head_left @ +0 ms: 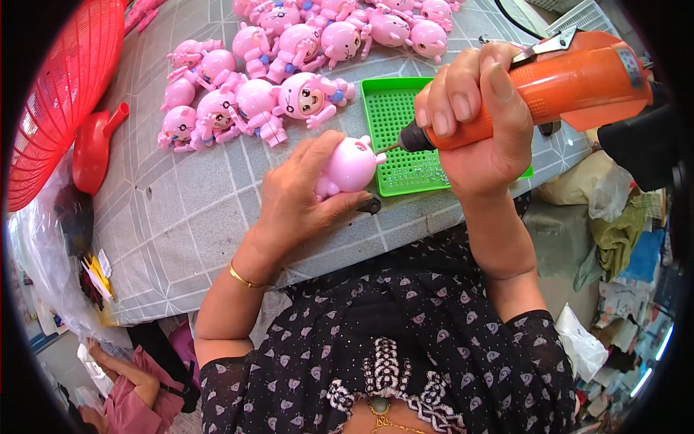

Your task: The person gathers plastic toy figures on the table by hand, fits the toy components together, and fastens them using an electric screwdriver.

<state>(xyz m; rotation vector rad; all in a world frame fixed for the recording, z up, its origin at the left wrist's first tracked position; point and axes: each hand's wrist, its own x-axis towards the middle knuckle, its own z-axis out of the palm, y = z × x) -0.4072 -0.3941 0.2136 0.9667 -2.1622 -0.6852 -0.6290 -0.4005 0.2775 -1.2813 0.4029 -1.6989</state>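
A round pink toy figure (352,165) is gripped in my left hand (300,184), its fingers wrapped round the body and head. My right hand (477,116) is closed around an orange electric screwdriver (571,83), its thumb and fingers round the grip. The screwdriver's thin bit points left and down, and its tip is at the toy's right side; whether it sits in a hole or on a screw is too small to tell. Beneath the screwdriver lies a green tray (376,189) with a perforated base and small metal screws at its lower part.
Several finished-looking pink toys (254,101) lie in rows across the far side of the table (195,249). A red fan (61,94) stands at the left edge. Another person (141,390) sits at lower left. Bags and cloths (614,239) are piled at right.
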